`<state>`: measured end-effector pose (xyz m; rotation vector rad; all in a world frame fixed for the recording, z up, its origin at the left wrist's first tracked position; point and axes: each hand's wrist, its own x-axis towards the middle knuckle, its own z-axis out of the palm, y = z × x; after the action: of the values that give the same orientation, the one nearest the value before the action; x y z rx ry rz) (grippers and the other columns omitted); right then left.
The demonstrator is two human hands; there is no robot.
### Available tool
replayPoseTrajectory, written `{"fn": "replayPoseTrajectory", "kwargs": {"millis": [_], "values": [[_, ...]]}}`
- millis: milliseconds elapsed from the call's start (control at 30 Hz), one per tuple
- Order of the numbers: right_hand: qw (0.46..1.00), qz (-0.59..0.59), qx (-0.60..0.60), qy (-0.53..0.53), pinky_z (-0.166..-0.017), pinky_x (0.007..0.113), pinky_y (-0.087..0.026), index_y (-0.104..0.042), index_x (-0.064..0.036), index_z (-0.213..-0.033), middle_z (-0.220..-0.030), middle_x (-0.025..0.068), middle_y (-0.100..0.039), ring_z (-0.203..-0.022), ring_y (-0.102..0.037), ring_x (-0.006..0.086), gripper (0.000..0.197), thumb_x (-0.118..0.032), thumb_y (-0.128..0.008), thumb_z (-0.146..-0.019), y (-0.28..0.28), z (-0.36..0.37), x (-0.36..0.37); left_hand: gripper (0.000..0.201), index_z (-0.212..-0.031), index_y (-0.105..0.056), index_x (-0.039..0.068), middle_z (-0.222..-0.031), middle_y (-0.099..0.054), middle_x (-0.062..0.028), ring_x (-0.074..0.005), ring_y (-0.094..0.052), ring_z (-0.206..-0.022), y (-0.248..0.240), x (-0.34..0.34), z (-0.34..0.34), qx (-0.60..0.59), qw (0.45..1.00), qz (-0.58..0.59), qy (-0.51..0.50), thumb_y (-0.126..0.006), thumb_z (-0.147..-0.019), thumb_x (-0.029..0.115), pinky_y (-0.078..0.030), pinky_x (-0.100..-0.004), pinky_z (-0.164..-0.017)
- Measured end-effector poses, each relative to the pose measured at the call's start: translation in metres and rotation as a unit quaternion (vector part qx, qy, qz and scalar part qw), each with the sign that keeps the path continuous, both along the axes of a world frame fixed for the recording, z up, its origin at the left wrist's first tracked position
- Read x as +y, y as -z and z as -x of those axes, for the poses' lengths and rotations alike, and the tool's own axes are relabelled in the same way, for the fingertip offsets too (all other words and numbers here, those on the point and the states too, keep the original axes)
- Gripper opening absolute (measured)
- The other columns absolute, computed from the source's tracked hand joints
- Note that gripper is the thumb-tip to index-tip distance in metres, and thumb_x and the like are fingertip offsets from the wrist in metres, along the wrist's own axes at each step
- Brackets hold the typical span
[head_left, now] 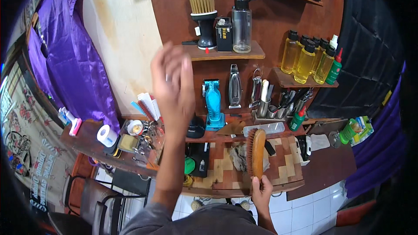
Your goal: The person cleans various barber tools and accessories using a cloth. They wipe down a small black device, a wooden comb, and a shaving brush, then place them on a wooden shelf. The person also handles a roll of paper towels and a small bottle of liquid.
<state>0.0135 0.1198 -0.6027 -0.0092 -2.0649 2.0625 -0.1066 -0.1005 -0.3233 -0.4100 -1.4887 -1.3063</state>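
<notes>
My right hand (262, 190) grips the lower end of a wooden brush (259, 148) with dark reddish bristles, held upright over the wood-patterned counter (285, 165). A crumpled grey cloth (238, 159) lies just behind the brush. My left hand (176, 82) is raised, slightly blurred, fingers stretched out and nothing in it. Beyond it is the wall shelf (257, 55) with a neck duster (202, 0), a small black box (224, 39) and a clear pump-top bottle (242, 28). To the right of my left wrist stands a turquoise hair clipper (213, 100).
Several bottles of yellow liquid (305, 63) crowd a right shelf. A silver clipper (234, 88) hangs on the wall. Metal cups of tools (264, 106) and a green bottle (298, 119) stand along the back ledge. At left are a paper roll (107, 135), a cluttered tray (139, 135) and a chair (93, 196).
</notes>
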Motion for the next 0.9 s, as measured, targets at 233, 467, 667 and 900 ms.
{"fn": "replayPoseTrajectory", "kwargs": {"millis": [233,467,667,900], "values": [[0.998,0.023,-0.027,-0.046,-0.051,0.023,-0.031,-0.053,-0.0015,-0.079,-0.064,-0.0060,-0.042,-0.060,-0.037,0.0032,0.021,-0.015,-0.059,-0.094,0.004,0.000,0.022,0.061,-0.134,-0.038,-0.007,-0.104,-0.061,-0.0145,-0.0155,-0.061,-0.087,-0.061,-0.024,0.087,-0.079,0.975,0.176,-0.111,-0.064,-0.092,0.029,-0.050,-0.0256,-0.074],[0.998,-0.025,0.059,-0.012,-0.039,0.021,-0.031,-0.054,-0.0035,-0.086,-0.056,-0.0038,-0.045,-0.042,-0.040,0.0038,0.023,-0.021,-0.051,-0.099,0.008,-0.001,0.033,0.049,-0.117,-0.050,-0.004,-0.095,-0.067,-0.0213,-0.0276,-0.067,-0.089,-0.057,-0.030,0.083,0.035,0.974,0.128,-0.184,-0.067,-0.088,0.032,-0.052,-0.0374,-0.078],[0.990,0.028,0.128,-0.056,-0.040,0.022,-0.032,-0.051,0.0003,-0.119,-0.057,-0.0021,-0.046,-0.043,-0.039,0.0050,0.029,-0.021,-0.047,-0.099,-0.051,-0.020,0.021,0.042,-0.128,-0.035,0.000,-0.099,-0.054,-0.0096,-0.0158,-0.059,-0.081,-0.021,0.007,-0.012,0.016,0.991,-0.031,0.128,-0.056,-0.094,0.016,-0.049,-0.0290,-0.070],[0.975,-0.140,0.172,-0.003,-0.062,0.029,-0.050,-0.043,0.0096,-0.136,-0.087,0.0220,-0.067,-0.066,-0.061,0.0169,0.051,-0.002,-0.058,-0.088,-0.089,-0.037,-0.008,0.051,-0.134,-0.032,0.003,-0.113,-0.050,-0.0047,-0.0123,-0.049,-0.100,0.115,0.082,-0.053,-0.220,0.921,-0.112,0.303,-0.058,-0.092,0.015,-0.040,-0.0280,-0.091]]}}
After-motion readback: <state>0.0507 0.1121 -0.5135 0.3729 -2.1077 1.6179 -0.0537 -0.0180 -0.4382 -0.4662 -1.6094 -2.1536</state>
